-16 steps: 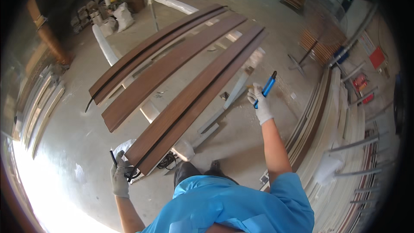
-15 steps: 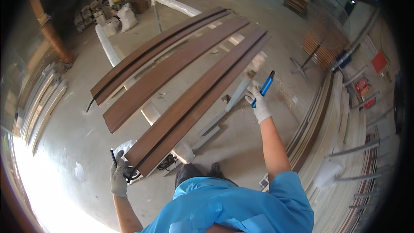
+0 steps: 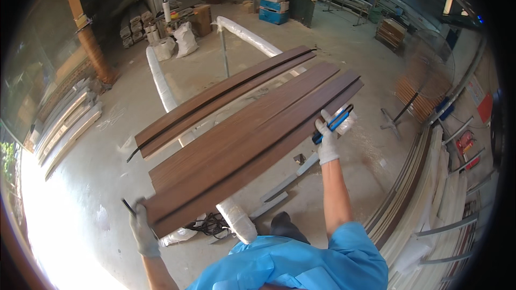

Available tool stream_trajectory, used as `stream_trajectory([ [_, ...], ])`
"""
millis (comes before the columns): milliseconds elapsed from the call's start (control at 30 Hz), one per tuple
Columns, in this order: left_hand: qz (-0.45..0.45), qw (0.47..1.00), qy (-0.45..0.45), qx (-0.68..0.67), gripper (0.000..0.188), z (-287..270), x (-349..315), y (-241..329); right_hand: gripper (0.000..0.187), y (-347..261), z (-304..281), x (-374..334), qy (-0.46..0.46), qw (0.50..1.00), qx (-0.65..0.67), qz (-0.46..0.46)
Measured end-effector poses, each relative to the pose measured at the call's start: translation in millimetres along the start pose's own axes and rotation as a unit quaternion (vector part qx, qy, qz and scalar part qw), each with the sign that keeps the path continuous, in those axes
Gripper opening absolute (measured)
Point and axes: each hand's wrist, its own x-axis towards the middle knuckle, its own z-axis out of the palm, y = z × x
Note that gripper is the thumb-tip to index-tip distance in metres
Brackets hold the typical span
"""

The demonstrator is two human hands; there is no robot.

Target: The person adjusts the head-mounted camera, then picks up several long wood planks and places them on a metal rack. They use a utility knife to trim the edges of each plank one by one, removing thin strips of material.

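My left hand (image 3: pixel 142 232), in a pale work glove, is closed round the left end of the nearest brown plank (image 3: pixel 215 196). A short thin black piece (image 3: pixel 128 207) sticks up from that hand. A black strip runs along the plank's length. My right hand (image 3: pixel 327 142), also gloved, is closed on a blue utility knife (image 3: pixel 337 121); its fingers are at the plank's near edge, toward the right end. The near plank lies against or over the middle brown plank (image 3: pixel 242 123). Apart from them, a far brown plank (image 3: pixel 226 99) has its own black strip, jutting past its left end.
Wrapped rails (image 3: pixel 236 220) support the planks. Metal bars (image 3: pixel 277 193) and a tangle of black cord (image 3: pixel 212 224) lie on the floor below. Long profiles (image 3: pixel 400 182) are stacked at the right, near a stand fan (image 3: pixel 422 75). More boards (image 3: pixel 70 123) lie at the left.
The near plank has shifted away from me, closing its gap with the middle plank. My left hand now grips its end. My right hand, still with the knife, has come to its near edge.
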Motion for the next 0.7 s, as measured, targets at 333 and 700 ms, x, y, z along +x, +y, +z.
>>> stream_trajectory([
  [333,0.110,0.973,0.118,0.167,0.037,-4,222,-63,0.031,16,181,111,-0.112,0.990,0.028,0.075],
  [700,0.030,0.967,0.128,0.217,0.041,-4,297,-112,0.026,104,222,172,-0.095,0.983,-0.084,0.133],
])
